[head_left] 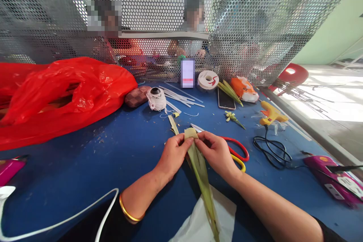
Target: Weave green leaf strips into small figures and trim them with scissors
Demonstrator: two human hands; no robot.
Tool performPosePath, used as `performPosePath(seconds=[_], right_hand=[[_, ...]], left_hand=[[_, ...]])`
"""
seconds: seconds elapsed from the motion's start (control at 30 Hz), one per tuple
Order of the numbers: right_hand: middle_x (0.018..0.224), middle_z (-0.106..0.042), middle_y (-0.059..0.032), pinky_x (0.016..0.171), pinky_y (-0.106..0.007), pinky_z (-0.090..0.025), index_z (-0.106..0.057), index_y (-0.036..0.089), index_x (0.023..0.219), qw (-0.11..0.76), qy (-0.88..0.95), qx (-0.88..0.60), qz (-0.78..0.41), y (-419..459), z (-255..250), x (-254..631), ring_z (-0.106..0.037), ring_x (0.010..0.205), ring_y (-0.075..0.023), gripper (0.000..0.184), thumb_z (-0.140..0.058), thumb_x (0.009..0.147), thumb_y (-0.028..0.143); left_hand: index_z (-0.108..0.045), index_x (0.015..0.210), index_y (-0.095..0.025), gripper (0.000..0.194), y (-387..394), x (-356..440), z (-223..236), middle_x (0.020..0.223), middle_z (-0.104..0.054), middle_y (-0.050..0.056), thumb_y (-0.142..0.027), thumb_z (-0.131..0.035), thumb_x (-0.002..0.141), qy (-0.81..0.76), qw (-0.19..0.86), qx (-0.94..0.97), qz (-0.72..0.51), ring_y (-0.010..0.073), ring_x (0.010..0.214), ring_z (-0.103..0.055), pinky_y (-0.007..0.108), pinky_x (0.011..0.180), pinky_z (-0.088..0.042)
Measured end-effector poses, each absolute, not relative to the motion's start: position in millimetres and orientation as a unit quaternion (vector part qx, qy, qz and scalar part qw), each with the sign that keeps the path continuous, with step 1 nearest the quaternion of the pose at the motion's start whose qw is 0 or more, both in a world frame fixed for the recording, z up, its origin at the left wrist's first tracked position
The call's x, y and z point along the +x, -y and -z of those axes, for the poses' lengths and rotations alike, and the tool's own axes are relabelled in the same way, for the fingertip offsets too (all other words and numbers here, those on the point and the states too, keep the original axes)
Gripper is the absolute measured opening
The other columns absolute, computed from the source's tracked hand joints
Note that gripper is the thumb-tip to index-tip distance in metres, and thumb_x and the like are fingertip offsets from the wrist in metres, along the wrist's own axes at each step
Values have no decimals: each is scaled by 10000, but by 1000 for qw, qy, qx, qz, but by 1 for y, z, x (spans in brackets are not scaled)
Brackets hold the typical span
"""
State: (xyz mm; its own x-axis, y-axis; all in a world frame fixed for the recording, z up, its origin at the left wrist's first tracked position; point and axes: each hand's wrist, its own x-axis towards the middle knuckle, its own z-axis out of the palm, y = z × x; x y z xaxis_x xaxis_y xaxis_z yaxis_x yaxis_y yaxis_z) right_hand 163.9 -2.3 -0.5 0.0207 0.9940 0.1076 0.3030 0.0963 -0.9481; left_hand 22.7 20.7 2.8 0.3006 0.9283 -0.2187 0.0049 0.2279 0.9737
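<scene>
Between my two hands is a long green leaf strip (202,181), its wide pale top folded over and its narrow end trailing down toward me. My left hand (174,153) pinches the leaf's upper left edge between thumb and fingers. On the other side, my right hand (217,153) pinches the upper right edge, thumb close to the left thumb. Scissors (238,149) with red and yellow handles lie partly hidden behind my right hand. A cut leaf piece (173,124) rests just beyond my left hand. White paper (225,208) lies beneath the leaf's lower end.
A red plastic bag (68,98) covers the left. Thread (157,100), white strips (181,96), a ribbon roll (208,80) and phones (226,99) lie along the back. At right are a yellow glue gun (272,113), its black cord and a purple box (331,177). A perforated metal screen (153,3) stands behind.
</scene>
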Motion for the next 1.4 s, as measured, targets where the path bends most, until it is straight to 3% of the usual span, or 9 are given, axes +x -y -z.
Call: performPosePath(seconds=[0.3,0.47,0.73,0.97,1.17,1.4], right_hand=[[602,-564,27,523,-219,-360,-597,177,688,435,601,-589,-321,0,0,164,-468,570,-121,169,-550,828,260],[731,-644,3,596,-227,-418,-646,177,846,461,605,-553,-342,-1,4,165,-543,655,-143,136,-541,852,264],[621,-562,27,524,-224,-359,-616,176,720,433,598,-594,-320,-1,5,165,-468,579,-127,155,-545,833,255],[808,-687,-17,652,-247,-459,-678,180,920,470,596,-541,-363,-1,3,165,-599,727,-169,179,-532,865,268],[732,-662,0,604,-237,-443,-675,183,859,461,590,-543,-379,-2,6,165,-570,667,-154,173,-539,873,290],[704,-653,0,591,-231,-424,-663,178,811,453,607,-557,-341,0,3,163,-558,651,-150,159,-544,857,274]], left_hand=[[-602,708,-145,338,-20,23,-4,604,-533,-18,-478,-661,730,-467,650,481,-358,119,567,-465,240,542,-368],[-654,769,-129,336,-21,24,-6,619,-556,-11,-459,-685,714,-456,662,474,-360,116,567,-462,231,533,-358],[-563,623,-160,299,-20,24,-4,549,-472,-45,-419,-682,714,-452,661,475,-365,96,529,-407,219,510,-331],[-654,744,-137,285,-19,23,-5,611,-563,-9,-419,-682,724,-446,677,466,-354,116,562,-476,225,529,-372],[-657,747,-143,319,-19,23,-5,611,-567,-2,-462,-677,741,-455,666,465,-364,128,557,-496,239,524,-403],[-603,689,-163,287,-21,22,-2,581,-497,-23,-437,-631,769,-461,635,498,-369,115,542,-438,230,505,-348]])
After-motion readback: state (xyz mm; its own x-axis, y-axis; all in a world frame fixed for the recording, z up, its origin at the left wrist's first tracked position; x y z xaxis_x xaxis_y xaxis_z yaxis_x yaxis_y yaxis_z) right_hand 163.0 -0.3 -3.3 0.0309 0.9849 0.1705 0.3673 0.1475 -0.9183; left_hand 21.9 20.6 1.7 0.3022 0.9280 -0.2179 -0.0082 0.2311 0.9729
